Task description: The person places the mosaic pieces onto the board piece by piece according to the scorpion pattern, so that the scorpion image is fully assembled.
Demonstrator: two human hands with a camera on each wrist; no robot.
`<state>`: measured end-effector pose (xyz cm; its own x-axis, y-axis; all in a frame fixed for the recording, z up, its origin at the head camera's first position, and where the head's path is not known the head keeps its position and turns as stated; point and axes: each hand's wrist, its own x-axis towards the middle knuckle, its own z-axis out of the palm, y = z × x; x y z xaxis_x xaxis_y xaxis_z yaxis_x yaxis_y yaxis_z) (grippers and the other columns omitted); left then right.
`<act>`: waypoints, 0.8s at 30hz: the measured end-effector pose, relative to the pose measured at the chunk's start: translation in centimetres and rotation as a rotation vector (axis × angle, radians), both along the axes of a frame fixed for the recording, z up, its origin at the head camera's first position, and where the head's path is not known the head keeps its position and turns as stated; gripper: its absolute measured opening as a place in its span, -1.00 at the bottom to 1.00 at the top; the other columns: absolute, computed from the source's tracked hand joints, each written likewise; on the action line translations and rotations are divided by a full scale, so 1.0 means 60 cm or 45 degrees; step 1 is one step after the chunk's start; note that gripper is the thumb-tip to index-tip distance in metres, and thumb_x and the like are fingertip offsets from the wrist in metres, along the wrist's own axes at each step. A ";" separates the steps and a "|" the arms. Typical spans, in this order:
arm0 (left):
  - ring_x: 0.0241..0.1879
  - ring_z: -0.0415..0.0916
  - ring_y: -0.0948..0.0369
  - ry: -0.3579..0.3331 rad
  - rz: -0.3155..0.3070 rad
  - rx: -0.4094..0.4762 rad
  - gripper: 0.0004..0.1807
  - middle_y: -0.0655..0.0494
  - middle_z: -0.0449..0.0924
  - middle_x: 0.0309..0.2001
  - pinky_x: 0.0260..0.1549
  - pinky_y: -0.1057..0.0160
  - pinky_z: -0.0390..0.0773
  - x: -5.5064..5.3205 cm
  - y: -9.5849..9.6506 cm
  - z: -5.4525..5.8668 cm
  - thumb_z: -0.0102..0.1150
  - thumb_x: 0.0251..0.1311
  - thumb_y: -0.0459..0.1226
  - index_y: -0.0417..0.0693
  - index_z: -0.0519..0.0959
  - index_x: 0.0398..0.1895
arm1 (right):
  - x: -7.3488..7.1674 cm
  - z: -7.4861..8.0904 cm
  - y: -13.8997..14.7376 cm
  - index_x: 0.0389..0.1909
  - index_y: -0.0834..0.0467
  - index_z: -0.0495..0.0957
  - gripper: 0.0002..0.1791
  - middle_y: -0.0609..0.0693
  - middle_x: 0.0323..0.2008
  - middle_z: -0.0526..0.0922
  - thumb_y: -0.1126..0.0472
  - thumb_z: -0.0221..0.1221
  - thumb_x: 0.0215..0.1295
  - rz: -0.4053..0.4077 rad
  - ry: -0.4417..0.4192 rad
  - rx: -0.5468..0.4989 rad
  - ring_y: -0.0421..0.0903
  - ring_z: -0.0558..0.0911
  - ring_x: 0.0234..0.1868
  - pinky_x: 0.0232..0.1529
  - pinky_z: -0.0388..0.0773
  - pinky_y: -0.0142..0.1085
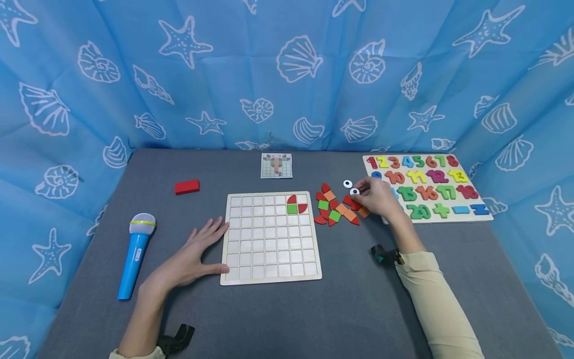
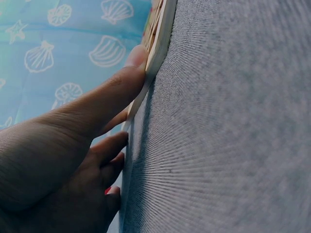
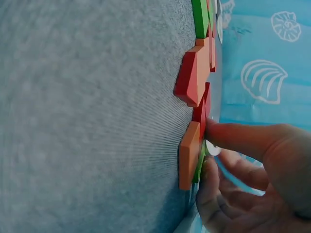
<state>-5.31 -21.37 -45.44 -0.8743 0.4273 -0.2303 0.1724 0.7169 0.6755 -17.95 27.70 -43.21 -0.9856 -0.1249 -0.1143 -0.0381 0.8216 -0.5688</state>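
A wooden grid board [image 1: 271, 245] lies on the table with two red quarter-round pieces and a green square [image 1: 292, 209] near its top right corner. Against the board's left edge, my left hand [image 1: 197, 254] rests with spread fingers, and its thumb [image 2: 137, 57] touches the rim. My right hand [image 1: 378, 197] reaches over the right end of a loose group of red, orange and green pieces [image 1: 334, 205]. Its thumb and fingertips are by a red piece [image 3: 200, 114], a green piece and a white disc [image 1: 355, 191]. Whether they pinch one is hidden.
Behind the board lies a small pattern card [image 1: 276, 166]. A number puzzle [image 1: 430, 187] sits right of my right hand. On the left are a red block [image 1: 187, 187] and a blue toy microphone [image 1: 136, 257]. A blue curtain [image 1: 269, 75] encloses the table.
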 end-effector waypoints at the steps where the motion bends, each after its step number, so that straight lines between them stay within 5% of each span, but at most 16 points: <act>1: 0.78 -0.25 -0.33 0.002 -0.001 0.002 0.20 -0.21 -0.07 0.79 0.63 -0.57 -0.25 0.000 0.000 0.000 0.61 0.15 0.08 0.03 0.13 0.77 | 0.001 0.001 0.000 0.04 0.35 0.64 -0.72 0.32 -0.03 0.72 0.24 0.34 0.47 0.002 0.013 -0.006 0.10 0.72 -0.11 -0.16 0.59 -0.36; 10: 0.77 -0.24 -0.35 0.020 -0.007 0.020 0.19 -0.23 -0.06 0.78 0.62 -0.59 -0.24 0.002 -0.001 0.001 0.61 0.16 0.09 0.01 0.14 0.76 | 0.017 0.008 -0.036 0.02 0.29 0.72 -0.80 0.27 -0.08 0.81 0.26 0.32 0.53 0.054 0.194 -0.156 0.17 0.81 -0.08 -0.05 0.78 -0.14; 24: 0.78 -0.25 -0.34 0.000 0.005 0.000 0.21 -0.21 -0.07 0.79 0.63 -0.57 -0.25 0.001 -0.001 0.001 0.61 0.15 0.10 0.04 0.13 0.77 | 0.013 0.008 -0.158 0.00 0.27 0.74 -0.79 0.22 -0.08 0.82 0.33 0.41 0.40 0.323 0.048 -0.432 0.08 0.82 -0.06 0.06 0.82 0.00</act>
